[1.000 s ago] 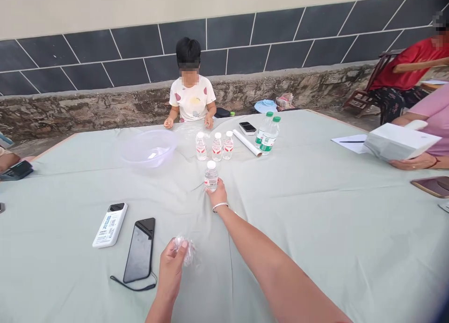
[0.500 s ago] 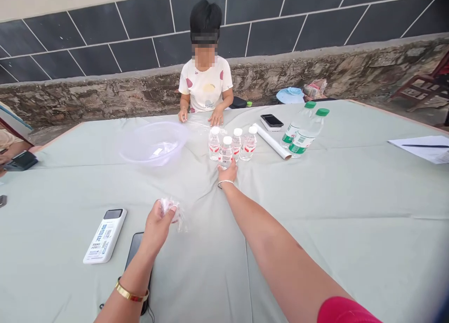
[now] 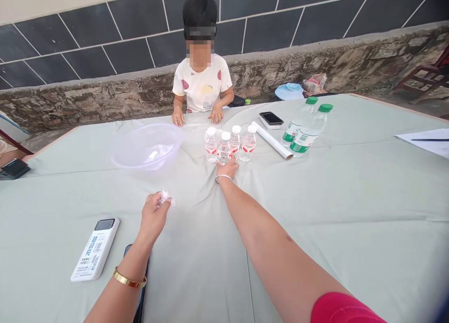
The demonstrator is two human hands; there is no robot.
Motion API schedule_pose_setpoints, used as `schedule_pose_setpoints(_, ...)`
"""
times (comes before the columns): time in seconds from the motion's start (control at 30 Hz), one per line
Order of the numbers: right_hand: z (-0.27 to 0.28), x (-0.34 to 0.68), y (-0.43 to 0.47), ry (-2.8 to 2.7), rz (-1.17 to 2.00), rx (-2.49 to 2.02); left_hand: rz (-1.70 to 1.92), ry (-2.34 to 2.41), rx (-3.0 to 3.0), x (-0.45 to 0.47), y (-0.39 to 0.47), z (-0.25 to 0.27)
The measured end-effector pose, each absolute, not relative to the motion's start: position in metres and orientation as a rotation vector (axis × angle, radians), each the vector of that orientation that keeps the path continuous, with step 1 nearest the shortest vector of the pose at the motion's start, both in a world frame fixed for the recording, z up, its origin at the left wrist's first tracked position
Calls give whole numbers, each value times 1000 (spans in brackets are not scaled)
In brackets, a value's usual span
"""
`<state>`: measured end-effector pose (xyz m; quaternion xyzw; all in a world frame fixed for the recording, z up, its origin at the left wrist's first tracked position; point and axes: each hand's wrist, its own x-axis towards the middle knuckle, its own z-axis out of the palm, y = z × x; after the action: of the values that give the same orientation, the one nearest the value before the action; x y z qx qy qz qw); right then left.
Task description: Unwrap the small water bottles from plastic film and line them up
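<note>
My left hand (image 3: 154, 213) is closed around a crumpled wad of clear plastic wrap (image 3: 166, 199), above the cloth left of centre. My right hand (image 3: 227, 167) reaches forward and grips the base of a small water bottle (image 3: 223, 150) with a white cap. Close around that bottle stand several similar ones: a bottle (image 3: 211, 147) at left, a bottle (image 3: 235, 143) behind, and a bottle (image 3: 248, 145) at right. All are upright. The fingertips of my right hand are partly hidden by the bottle.
A clear basin (image 3: 147, 147) stands left of the bottles. To the right lie a white roll (image 3: 273, 141), a phone (image 3: 271, 118) and two green-capped bottles (image 3: 305, 138). A power bank (image 3: 94, 250) and a dark phone (image 3: 140, 295) are near me. A person (image 3: 202, 84) sits opposite, hands on the table.
My left hand has moved slightly away from me, and the plastic wrap looks more bunched. My right hand stays at the front bottle. The view has shifted a little.
</note>
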<state>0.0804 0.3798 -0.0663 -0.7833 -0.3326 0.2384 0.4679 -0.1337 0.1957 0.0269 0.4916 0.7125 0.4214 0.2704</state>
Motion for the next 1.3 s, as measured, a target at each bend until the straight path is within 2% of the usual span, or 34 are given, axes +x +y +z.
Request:
schedule_pose_setpoints(0.2,-57,85,390,-766,624,-2003,1087,1914,1375,-132,214,40)
schedule_pose_setpoints(0.4,-65,89,377,-838,618,-1958,1262,1987,1259,-150,258,40)
schedule_pose_setpoints(0.57,-72,84,357,-1025,613,-1866,1265,2338,1435,-171,314,55)
schedule_pose_setpoints(0.63,-73,78,354,-1159,589,-1783,1056,2507,1606,-176,337,65)
schedule_pose_setpoints(0.83,-67,46,370,-1221,558,-1742,-63,2557,1716,-186,349,85)
schedule_pose_setpoints(0.97,-50,27,391,-1024,633,-1887,-344,2571,1930,-195,337,86)
schedule_pose_setpoints(1.03,-42,23,401,-911,691,-1973,-265,2594,1933,-200,339,85)
schedule_pose_setpoints(1.17,-37,26,410,-851,727,-2063,144,2685,1763,-208,348,83)
schedule_pose_setpoints(1.3,-44,35,390,-1137,634,-2032,616,2648,1886,-198,327,75)
